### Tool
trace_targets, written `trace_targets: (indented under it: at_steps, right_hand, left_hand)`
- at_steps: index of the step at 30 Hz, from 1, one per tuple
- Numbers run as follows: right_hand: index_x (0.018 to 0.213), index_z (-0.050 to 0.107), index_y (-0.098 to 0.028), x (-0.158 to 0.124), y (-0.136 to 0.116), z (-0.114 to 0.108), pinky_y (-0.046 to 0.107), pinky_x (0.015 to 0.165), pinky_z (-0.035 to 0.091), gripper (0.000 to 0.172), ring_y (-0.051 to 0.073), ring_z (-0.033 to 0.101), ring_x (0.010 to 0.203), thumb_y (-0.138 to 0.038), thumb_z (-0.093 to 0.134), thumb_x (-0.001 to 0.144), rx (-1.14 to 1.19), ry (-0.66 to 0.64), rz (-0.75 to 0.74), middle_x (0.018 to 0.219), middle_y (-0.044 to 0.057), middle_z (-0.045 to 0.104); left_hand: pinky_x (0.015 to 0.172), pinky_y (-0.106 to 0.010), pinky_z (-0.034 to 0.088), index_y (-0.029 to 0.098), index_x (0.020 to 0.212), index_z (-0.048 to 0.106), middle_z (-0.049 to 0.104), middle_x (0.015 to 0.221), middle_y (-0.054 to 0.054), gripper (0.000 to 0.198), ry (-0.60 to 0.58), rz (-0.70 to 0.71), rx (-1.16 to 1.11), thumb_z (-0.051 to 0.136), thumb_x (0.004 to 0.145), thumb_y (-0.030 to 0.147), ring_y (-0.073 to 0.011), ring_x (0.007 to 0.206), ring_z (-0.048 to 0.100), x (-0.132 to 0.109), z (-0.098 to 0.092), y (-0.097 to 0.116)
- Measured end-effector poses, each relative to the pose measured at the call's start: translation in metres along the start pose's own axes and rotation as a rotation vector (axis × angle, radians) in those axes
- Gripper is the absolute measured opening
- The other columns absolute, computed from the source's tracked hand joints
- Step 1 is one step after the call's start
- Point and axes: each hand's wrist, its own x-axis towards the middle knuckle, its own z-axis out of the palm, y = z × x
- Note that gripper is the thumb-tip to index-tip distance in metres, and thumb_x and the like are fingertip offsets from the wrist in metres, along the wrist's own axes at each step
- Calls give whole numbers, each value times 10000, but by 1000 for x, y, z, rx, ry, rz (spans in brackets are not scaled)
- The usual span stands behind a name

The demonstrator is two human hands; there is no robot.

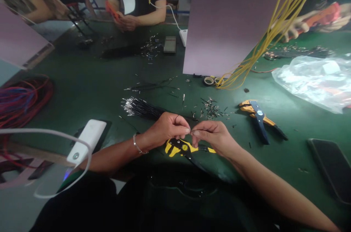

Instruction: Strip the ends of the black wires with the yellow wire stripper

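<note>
My left hand (174, 126) pinches a thin black wire (182, 106), whose pale metal tip stands up above the knuckles. Thumb and forefinger of my right hand (212, 135) close on the wire's other end, and the fingertips of both hands nearly meet. What exactly lies between the fingertips is too small to make out. Under the hands rests a yellow-and-black wire stripper (185, 148). Just beyond them lies a bundle of black wires (145, 109) with shiny ends at the left. A scatter of small cut bits (211, 109) is spread past my right hand.
A second wire stripper (259, 115) and a phone (330, 168) lie to the right. Yellow wires (255, 56) hang beside a pale panel (219, 19). A white power bank (86, 140) with a cable and coiled red wires (24, 96) are at left. Co-workers sit opposite.
</note>
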Motion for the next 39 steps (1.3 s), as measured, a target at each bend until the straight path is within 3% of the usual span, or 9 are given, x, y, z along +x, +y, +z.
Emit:
trace_targets:
  at_steps: [7, 17, 27, 35, 39]
  right_hand:
    - [765, 734, -159, 0, 1, 0, 276, 574, 554, 134, 139, 659, 545, -266, 792, 708, 0, 53, -17, 615, 24, 718]
    - [766, 720, -156, 2, 3, 1, 294, 581, 573, 139, 144, 667, 536, -275, 780, 728, 70, 34, -31, 615, 23, 718]
    - [766, 711, -145, 2, 3, 2, 283, 585, 570, 148, 145, 674, 555, -288, 747, 765, 42, -11, -4, 621, 31, 716]
    - [757, 709, -143, 2, 1, 0, 296, 587, 565, 160, 150, 667, 559, -301, 734, 767, 49, -39, -8, 626, 34, 713]
    - [768, 718, -157, 0, -4, -2, 295, 616, 555, 146, 147, 655, 579, -300, 741, 752, -89, 10, -40, 626, 29, 705]
  left_hand:
    - [363, -160, 256, 121, 594, 609, 537, 416, 29, 87, 22, -94, -91, 654, 651, 169, -28, 352, 396, 0, 4, 3]
    - [337, -168, 181, 122, 602, 604, 527, 424, 23, 81, -92, -212, -300, 671, 622, 162, -39, 358, 393, 1, 3, 7]
    - [342, -163, 195, 115, 647, 630, 551, 455, 9, 51, -167, -214, -339, 649, 662, 160, -41, 372, 406, 3, 0, 1]
    - [353, -168, 195, 118, 660, 641, 566, 488, 6, 71, -130, -202, -326, 676, 637, 174, -38, 389, 403, 3, 1, 1]
    - [356, -164, 193, 121, 653, 628, 549, 463, 19, 87, -126, -213, -311, 689, 635, 181, -38, 388, 414, 3, 2, 2]
